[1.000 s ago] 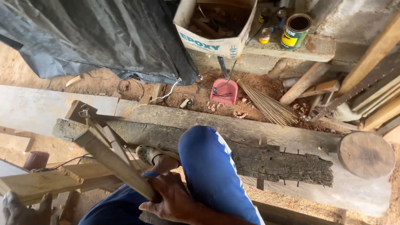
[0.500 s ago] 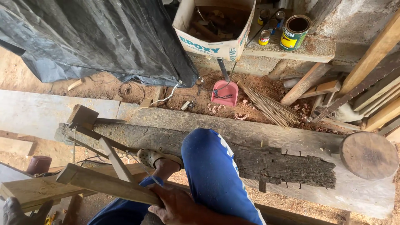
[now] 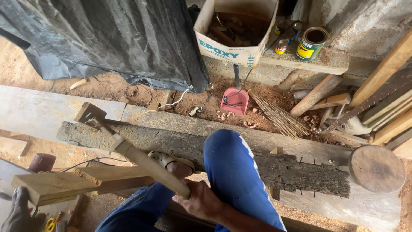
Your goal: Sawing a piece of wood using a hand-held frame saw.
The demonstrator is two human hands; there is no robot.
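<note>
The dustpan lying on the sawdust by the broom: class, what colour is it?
The dustpan is pink, with a dark handle; the head view shows it.

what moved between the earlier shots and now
The adze in the right hand swung down toward the plank, then rose again, head now up over the log. The left hand stayed at the plank's end; the knee, log and stool kept their places.

We see blue trousers (image 3: 234,172) with a white side stripe, a pale wood tool handle (image 3: 150,165), a pink dustpan (image 3: 234,101), a black plastic sheet (image 3: 111,43), a yellow-labelled tin (image 3: 311,43), and what may be yellow-handled scissors (image 3: 51,223), partly cut off.
</note>
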